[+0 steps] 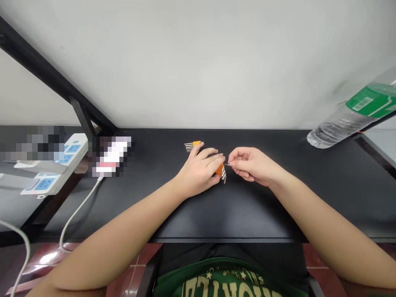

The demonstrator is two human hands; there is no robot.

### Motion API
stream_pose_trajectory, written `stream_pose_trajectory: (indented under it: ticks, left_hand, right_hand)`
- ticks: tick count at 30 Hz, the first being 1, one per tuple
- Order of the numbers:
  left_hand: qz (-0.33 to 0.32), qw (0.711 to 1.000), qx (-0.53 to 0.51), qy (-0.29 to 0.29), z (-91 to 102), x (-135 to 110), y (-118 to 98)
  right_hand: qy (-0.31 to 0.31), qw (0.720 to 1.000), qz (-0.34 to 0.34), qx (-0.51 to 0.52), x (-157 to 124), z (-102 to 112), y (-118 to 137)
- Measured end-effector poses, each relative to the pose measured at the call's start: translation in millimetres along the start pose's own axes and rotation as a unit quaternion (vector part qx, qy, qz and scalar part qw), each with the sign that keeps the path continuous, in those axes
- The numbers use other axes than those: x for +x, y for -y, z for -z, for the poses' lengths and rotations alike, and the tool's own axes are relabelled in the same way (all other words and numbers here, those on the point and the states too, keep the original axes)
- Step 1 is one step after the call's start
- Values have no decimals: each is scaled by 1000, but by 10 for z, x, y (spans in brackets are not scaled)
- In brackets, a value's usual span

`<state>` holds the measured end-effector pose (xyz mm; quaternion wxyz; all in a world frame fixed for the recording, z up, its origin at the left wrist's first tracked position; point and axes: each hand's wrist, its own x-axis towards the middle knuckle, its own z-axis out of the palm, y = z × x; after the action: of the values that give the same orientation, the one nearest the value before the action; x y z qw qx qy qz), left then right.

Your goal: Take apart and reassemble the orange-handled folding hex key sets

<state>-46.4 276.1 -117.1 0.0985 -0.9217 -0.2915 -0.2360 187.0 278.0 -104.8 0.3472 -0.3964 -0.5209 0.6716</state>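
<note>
A set of silver hex keys in an orange holder (220, 170) lies on the black table (278, 206), near its middle. My left hand (201, 169) lies over the set with fingers curled on it, pressing it down. The keys' long ends and an orange clip (194, 145) stick out behind that hand. My right hand (250, 164) is just right of the holder, its thumb and forefinger pinched on the end of one thin key (228, 165) at the holder.
A clear water bottle with a green label (355, 115) lies at the back right corner. A white power strip (52, 169) and a white cable (77, 210) are at the left, beside a blurred-out object. A black frame bar runs up the left wall.
</note>
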Motion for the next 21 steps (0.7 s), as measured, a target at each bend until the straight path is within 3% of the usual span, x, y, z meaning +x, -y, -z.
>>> stream_pose_trajectory:
  ticks: [5, 9, 17, 21]
  left_hand:
    - [47, 998, -49, -9, -43, 6, 13]
    - [70, 993, -90, -43, -62, 2, 42]
    - [63, 991, -114, -45, -72, 4, 19]
    - [62, 991, -117, -36, -60, 20, 26]
  right_hand:
    - [23, 991, -12, 135, 98, -45, -121]
    - [53, 982, 7, 183, 132, -59, -169]
    - [15, 994, 85, 60, 204, -142, -315]
    - [-15, 996, 82, -24, 211, -97, -289]
